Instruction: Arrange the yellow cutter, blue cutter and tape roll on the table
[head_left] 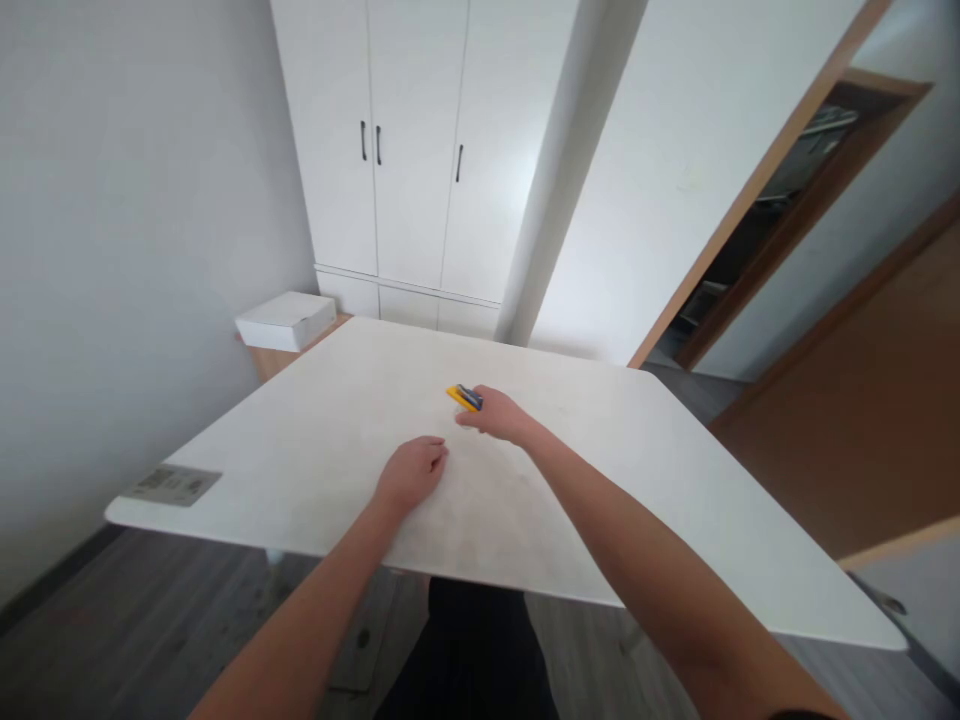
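My right hand [496, 413] reaches over the middle of the white table [315, 450], its fingers closed round a small yellow and grey tool [463, 397] that sticks out to the left. It looks like a utility knife, low over or on the tabletop. My left hand [411, 472] rests on the table a little nearer to me, fingers curled under, nothing visible in it.
A grey label [171, 484] lies at the table's left corner. A white box [286, 319] sits on a low wooden stand by the left wall. White cupboards [420, 150] stand behind. An open doorway [780, 220] is at the right.
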